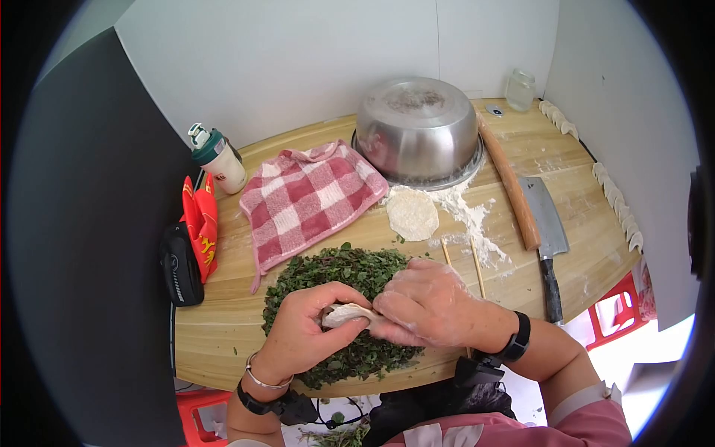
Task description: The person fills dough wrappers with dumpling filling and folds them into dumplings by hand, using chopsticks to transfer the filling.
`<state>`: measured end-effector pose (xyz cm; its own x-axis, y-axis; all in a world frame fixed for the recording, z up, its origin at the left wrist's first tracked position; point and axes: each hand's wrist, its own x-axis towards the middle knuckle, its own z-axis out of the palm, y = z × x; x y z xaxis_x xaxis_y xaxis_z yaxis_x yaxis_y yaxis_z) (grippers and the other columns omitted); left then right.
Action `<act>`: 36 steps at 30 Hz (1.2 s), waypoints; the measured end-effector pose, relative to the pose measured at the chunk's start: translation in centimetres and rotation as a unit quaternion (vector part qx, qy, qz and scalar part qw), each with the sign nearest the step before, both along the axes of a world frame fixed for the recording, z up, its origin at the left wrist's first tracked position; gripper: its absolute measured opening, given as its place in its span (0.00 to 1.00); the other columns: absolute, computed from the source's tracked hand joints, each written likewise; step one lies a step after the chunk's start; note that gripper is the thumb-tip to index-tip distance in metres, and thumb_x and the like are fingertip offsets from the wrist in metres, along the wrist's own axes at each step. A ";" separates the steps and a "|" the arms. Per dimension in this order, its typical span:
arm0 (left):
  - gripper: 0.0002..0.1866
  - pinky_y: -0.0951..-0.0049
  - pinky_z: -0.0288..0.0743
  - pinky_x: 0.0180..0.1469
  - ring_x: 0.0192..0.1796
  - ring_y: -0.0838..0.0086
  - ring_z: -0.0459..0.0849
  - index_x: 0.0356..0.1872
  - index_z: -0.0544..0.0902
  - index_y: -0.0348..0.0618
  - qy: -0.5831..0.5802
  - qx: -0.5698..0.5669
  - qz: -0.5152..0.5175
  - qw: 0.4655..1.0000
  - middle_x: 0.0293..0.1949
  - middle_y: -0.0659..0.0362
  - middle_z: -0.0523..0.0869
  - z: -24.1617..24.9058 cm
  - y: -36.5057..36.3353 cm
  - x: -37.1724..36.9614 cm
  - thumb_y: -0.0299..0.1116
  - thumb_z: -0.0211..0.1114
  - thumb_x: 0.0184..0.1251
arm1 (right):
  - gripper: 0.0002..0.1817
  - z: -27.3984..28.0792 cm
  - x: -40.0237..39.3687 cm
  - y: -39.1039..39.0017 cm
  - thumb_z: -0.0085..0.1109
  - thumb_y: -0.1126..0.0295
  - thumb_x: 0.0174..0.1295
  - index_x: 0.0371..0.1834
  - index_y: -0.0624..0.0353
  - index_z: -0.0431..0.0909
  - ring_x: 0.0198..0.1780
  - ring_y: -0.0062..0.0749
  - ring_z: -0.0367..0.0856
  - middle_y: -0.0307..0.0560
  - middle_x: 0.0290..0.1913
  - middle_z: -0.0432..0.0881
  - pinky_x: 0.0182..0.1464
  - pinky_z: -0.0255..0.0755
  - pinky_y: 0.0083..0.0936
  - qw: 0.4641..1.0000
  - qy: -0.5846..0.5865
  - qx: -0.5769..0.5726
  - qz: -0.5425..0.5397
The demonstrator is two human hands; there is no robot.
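Note:
Between my two hands is a folded dumpling [346, 314], pale with dough. My left hand [309, 328] curls around it, thumb and forefinger on its edges. My right hand [428, 305], dusted with flour, pinches the dumpling's right end with bent fingers. Directly beneath both hands spreads a heap of chopped green leaves [335, 264] on the wooden table [216, 335]. One flat round dough wrapper [412, 215] lies behind the heap. A pair of chopsticks [477, 268] rests to the right, partly hidden by my right hand and forearm.
An upturned metal basin [417, 134] stands at the back amid scattered flour [473, 216]. Right of it lie a rolling pin [510, 182] and a cleaver [547, 223]. Finished dumplings [617, 201] line the right edge. A checked towel [313, 194], bottle [220, 160] and glass jar [520, 89] also stand around.

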<state>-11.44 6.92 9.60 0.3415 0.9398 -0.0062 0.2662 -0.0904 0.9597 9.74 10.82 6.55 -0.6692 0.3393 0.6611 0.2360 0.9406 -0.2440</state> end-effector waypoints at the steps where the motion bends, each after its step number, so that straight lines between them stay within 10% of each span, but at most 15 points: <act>1: 0.09 0.80 0.74 0.38 0.35 0.82 0.80 0.39 0.82 0.36 0.007 0.011 -0.011 1.000 0.32 0.61 0.85 -0.2 0.1 -0.1 0.25 0.67 0.57 | 0.10 0.5 0.1 -0.2 0.62 0.66 0.54 0.35 0.56 0.73 0.29 0.36 0.76 0.41 0.27 0.74 0.34 0.68 0.32 1.000 -0.009 -0.010 -0.017; 36: 0.10 0.84 0.76 0.33 0.35 0.84 0.81 0.41 0.81 0.34 -0.030 0.053 -0.049 0.997 0.37 0.60 0.83 -0.9 0.1 0.2 0.19 0.66 0.58 | 0.13 1.0 -0.1 -0.2 0.67 0.67 0.53 0.32 0.56 0.71 0.22 0.41 0.72 0.43 0.23 0.71 0.26 0.64 0.33 0.996 0.064 -0.056 -0.009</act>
